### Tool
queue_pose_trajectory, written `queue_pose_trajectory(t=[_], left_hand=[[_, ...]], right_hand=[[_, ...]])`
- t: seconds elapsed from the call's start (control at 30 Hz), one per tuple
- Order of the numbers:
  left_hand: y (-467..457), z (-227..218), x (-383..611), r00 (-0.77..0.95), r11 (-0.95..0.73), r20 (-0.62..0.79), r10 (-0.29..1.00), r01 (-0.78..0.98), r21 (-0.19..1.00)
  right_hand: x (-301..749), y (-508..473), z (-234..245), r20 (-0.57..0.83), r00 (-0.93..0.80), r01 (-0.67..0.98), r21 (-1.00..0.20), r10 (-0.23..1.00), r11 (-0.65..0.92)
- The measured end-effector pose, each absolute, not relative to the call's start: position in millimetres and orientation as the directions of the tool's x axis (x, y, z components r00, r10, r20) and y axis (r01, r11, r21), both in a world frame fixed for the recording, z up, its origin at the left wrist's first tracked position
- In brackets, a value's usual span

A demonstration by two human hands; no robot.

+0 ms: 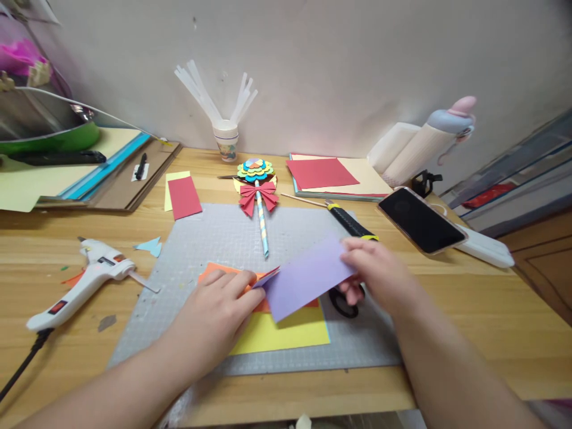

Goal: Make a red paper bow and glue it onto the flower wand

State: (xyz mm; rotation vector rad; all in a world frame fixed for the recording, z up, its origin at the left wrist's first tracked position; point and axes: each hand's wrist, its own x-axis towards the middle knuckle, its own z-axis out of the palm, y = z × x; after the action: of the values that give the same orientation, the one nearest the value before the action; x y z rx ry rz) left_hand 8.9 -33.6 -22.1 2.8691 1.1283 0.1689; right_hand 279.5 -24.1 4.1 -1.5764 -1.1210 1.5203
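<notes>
My right hand [373, 268] pinches the right end of a sheet of purple paper [304, 277], which tilts above the mat. At the sheet's left end is my left hand [227, 304], its thumb and fingers closed around a small folded or stacked paper edge [268, 276] that meets the purple sheet. Beneath lie a piece of orange paper [313, 303] and yellow paper [286, 333], partly covered by the left hand and the purple sheet. A black ring handle [344, 305], seemingly of scissors, shows under my right fingers; the rest is hidden.
On the grey cutting mat [187, 256] lies a paper flower [255, 170] with a red bow and striped stem. A glue gun [96, 271] is left; a black-yellow cutter [351, 221] and phone [422, 220] are right. Behind stands a paper cup [226, 143] of glue sticks.
</notes>
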Motion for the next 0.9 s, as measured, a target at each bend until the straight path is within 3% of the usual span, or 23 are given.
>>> queue_pose_trajectory(t=[0.07,0.17,0.23,0.37,0.5,0.67,0.77,0.9], left_hand=[[-38,-20,10,0.748,-0.752,0.081,0.659,0.658,0.041],[-45,-16,12,0.791,-0.796,0.125,0.599,0.605,-0.012],[-45,-13,12,0.786,-0.798,0.157,0.598,0.602,0.025],[-27,-8,0,0.649,-0.661,0.129,0.750,0.735,0.147],[-5,-7,-14,0.629,-0.616,-0.006,0.777,0.764,0.192],[4,-1,-9,0.605,-0.585,-0.154,0.781,0.795,0.161],[11,8,1,0.598,-0.588,-0.241,0.765,0.800,0.118],[19,17,13,0.593,-0.610,-0.314,0.742,0.791,0.053]], right_hand=[[300,-18,9,-0.256,0.127,0.011,-0.966,0.958,-0.259],[316,-9,7,-0.119,0.282,-0.013,-0.993,0.952,-0.120],[319,-4,2,-0.101,0.297,0.067,-0.990,0.950,-0.126],[318,4,-7,-0.179,0.238,0.228,-0.945,0.955,-0.234],[325,8,-15,-0.216,0.247,0.437,-0.845,0.945,-0.307],[334,8,-21,-0.142,0.358,0.712,-0.598,0.923,-0.368],[332,7,-21,-0.071,0.385,0.783,-0.503,0.920,-0.366],[328,6,-26,-0.058,0.329,0.817,-0.483,0.942,-0.315]])
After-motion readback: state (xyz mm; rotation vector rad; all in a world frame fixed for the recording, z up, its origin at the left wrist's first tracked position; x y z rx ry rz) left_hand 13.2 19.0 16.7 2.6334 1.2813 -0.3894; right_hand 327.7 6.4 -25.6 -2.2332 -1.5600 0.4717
